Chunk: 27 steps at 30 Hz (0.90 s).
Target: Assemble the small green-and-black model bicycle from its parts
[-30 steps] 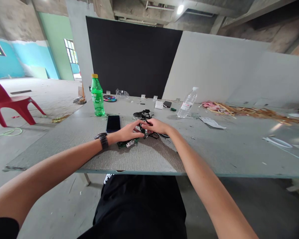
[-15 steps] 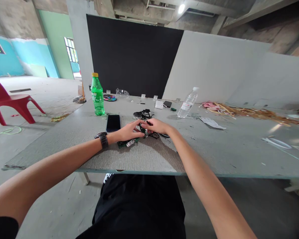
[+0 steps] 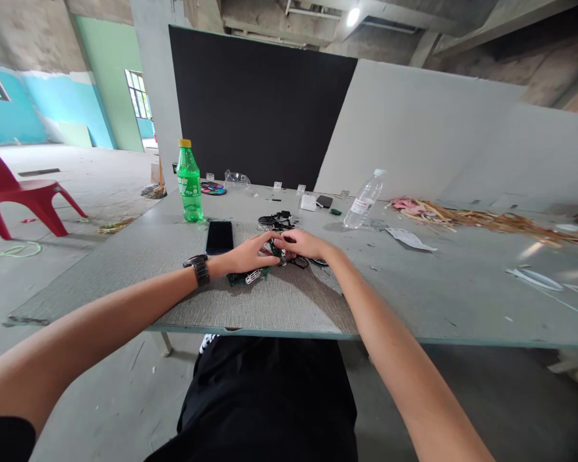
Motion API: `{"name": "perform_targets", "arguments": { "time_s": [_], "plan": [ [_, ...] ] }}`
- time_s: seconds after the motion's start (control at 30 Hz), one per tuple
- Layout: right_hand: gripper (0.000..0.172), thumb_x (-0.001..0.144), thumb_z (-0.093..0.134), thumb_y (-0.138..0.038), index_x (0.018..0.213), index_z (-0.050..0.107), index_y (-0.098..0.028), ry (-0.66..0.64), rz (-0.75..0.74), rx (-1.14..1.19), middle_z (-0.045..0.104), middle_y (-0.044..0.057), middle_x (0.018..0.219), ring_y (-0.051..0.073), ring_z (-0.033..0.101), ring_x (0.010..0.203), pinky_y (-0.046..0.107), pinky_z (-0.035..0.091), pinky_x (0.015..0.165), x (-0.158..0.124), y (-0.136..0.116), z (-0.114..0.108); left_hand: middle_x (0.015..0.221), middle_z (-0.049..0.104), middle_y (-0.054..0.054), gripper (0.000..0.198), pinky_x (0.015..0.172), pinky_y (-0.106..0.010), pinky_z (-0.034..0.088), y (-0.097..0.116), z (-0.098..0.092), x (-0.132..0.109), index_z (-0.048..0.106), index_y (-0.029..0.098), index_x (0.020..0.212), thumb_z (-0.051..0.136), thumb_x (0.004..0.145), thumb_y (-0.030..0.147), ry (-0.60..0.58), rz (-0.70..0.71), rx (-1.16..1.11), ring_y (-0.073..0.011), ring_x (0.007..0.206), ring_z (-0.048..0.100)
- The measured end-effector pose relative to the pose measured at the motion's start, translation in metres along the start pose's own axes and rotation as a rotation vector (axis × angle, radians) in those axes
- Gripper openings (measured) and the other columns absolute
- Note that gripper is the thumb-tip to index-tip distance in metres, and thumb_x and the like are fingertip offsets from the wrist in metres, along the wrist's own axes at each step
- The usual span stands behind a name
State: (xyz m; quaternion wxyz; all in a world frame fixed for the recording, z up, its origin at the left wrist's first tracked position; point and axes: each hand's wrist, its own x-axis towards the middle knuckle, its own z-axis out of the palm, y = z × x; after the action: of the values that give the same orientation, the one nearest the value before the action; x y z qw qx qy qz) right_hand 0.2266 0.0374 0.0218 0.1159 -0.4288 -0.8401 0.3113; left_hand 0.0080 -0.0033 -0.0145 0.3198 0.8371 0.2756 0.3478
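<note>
My left hand (image 3: 248,254) reaches in from the left, its thumb and fingers curved around a small dark green and black part (image 3: 275,249). My right hand (image 3: 304,244) pinches at the same part from the other side, with its fingertips close to those of the left. The part's exact kind is too small and too covered to make out. Beneath the hands lie green and white pieces (image 3: 251,276) and a black ring-shaped piece (image 3: 300,262). More black pieces (image 3: 275,220) are heaped just beyond them.
A dark phone (image 3: 219,237) lies beside my left hand, on the grey table (image 3: 264,308). Behind it stands a green bottle (image 3: 189,186). To the right are a clear bottle (image 3: 365,200), a white case (image 3: 308,203), paper (image 3: 410,239) and wood strips (image 3: 501,222).
The view has shifted very slightly. Both hands stay in the same place around the small part, with no clear movement of the pieces.
</note>
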Motion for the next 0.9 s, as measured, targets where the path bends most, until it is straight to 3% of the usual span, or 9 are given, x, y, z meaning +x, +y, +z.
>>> {"name": "perform_targets", "arguments": {
  "time_s": [0.53,0.9],
  "plan": [
    [0.063,0.08,0.054,-0.082,0.083,0.058,-0.019,-0.05,0.022,0.03,0.067,0.005,0.077,0.017,0.057,0.066,0.03,0.042,0.059,-0.0005,-0.0024,-0.0009,0.129,0.058,-0.013,0.049,0.088,-0.038,0.055,-0.0074,0.0017,-0.0007,0.051,0.021,0.134,0.065,0.088,0.033,0.004,-0.016,0.072,-0.0172,0.088,0.068],
    [0.065,0.084,0.05,-0.08,0.098,0.062,-0.018,-0.095,-0.003,0.04,0.064,0.004,0.078,0.017,0.055,0.066,0.03,0.043,0.061,-0.0033,-0.0057,-0.0007,0.122,0.059,-0.011,0.051,0.087,-0.039,0.054,-0.003,0.0014,-0.0016,0.05,0.023,0.135,0.065,0.088,0.036,-0.002,-0.041,0.11,-0.0189,0.088,0.067]
  ]
}}
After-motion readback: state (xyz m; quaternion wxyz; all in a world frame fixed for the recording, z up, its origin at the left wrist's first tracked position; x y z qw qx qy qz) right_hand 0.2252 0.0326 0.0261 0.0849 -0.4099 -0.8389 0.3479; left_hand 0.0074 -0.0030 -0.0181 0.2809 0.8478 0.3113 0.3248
